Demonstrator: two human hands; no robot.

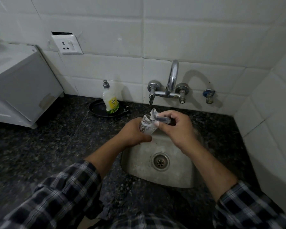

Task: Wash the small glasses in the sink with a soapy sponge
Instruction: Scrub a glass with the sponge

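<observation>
My left hand [134, 132] grips a small clear glass [146, 127] covered in suds, tilted above the far edge of the steel sink [139, 164]. My right hand [175, 128] pinches a dark soapy sponge [160, 118] and presses one end of it against the glass's mouth. Both are held just below the tap spout [151, 100]. Whether water runs from the spout is unclear. No other glass shows in the sink.
A dish soap bottle [109, 100] stands on a black plate [97, 109] left of the wall tap [170, 86]. A white appliance [18, 83] sits on the dark granite counter [40, 146] at the left. White tiled walls close the back and right.
</observation>
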